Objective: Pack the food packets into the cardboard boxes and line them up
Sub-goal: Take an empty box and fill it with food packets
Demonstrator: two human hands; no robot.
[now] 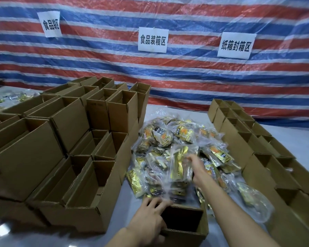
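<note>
Just ahead, the right hand [196,166] pinches a clear packet [178,164] of gold-wrapped food, lifted slightly above the pile of food packets [177,138] heaped mid-counter. The left hand [150,216] grips the rim of an open box [185,234] at the near edge, fingers spread over its far-left corner (the inside is too dark to read). Empty cardboard boxes [75,139] are stacked to the left, and a row of boxes [248,141] stands to the right on the pale counter [127,204], before a striped tarpaulin [168,77]
</note>
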